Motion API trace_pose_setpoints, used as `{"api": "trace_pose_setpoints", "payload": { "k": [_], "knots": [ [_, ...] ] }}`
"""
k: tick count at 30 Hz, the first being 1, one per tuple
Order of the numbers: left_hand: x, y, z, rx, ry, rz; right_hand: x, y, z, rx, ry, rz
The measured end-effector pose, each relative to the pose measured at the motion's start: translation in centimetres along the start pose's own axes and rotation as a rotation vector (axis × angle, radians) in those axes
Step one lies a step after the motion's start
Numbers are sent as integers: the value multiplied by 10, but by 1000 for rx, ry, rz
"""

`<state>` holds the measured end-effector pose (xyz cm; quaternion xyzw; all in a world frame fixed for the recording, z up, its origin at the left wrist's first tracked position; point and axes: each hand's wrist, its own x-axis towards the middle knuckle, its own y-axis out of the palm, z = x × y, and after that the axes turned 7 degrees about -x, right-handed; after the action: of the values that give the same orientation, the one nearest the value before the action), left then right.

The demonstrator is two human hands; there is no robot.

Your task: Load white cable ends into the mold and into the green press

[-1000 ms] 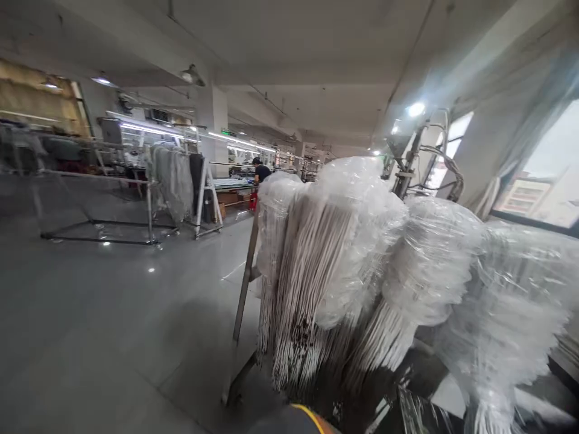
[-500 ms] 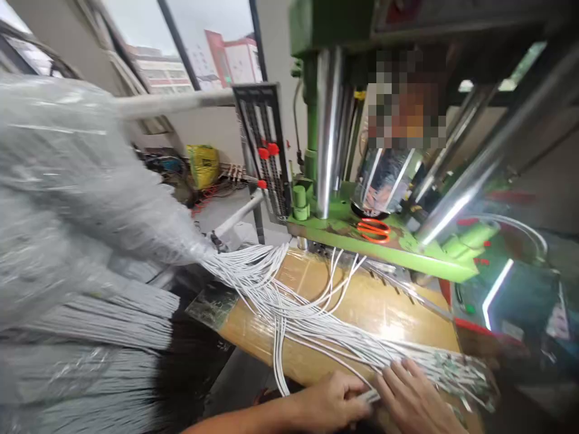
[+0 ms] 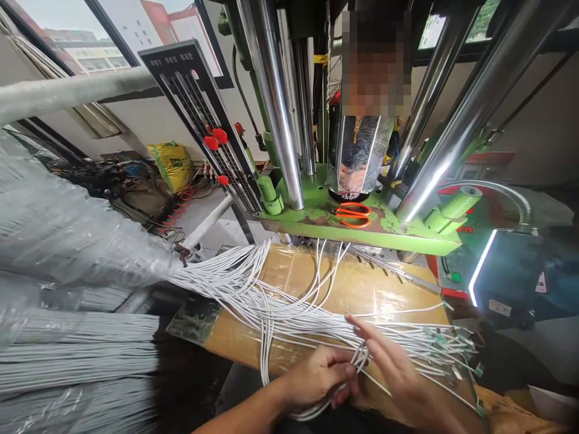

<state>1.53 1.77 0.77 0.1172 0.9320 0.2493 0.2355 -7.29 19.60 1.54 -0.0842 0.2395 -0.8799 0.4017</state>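
Observation:
My left hand (image 3: 319,375) is closed around a few white cables (image 3: 360,357), which loop up between my hands and trail below my wrist. My right hand (image 3: 391,364) is open beside them, its fingers stretched out towards the upper left; whether its palm touches the cables I cannot tell. Beneath and beyond both hands, a large bundle of white cables (image 3: 294,313) fans across a tape-covered brown work surface (image 3: 384,289). Greenish ends (image 3: 446,340) of the cables lie at the right. Several strands run up under the edge of a green machine (image 3: 375,238).
Orange-handled scissors (image 3: 353,214) lie on the machine's bed, in front of a shiny mirror-like cylinder (image 3: 357,154) between metal columns (image 3: 275,102). Plastic-wrapped cables (image 3: 81,217) hang at the left, with more cable bundles (image 3: 76,349) below. A lit strip (image 3: 483,268) stands at the right.
My view has shifted. The cables in my left hand are now raised in a loop, and my right hand has gone from curled over cables to fingers outstretched.

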Motion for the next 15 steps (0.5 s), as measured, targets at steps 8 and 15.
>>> {"api": "trace_pose_setpoints", "payload": {
  "k": [8,15],
  "knots": [
    [18,0,-12,-148,89,-289,48,-77,-71,-855,1,-354],
    [15,-9,-16,-424,24,-233,67,-130,-120,-1033,2,-247]
  ]
}}
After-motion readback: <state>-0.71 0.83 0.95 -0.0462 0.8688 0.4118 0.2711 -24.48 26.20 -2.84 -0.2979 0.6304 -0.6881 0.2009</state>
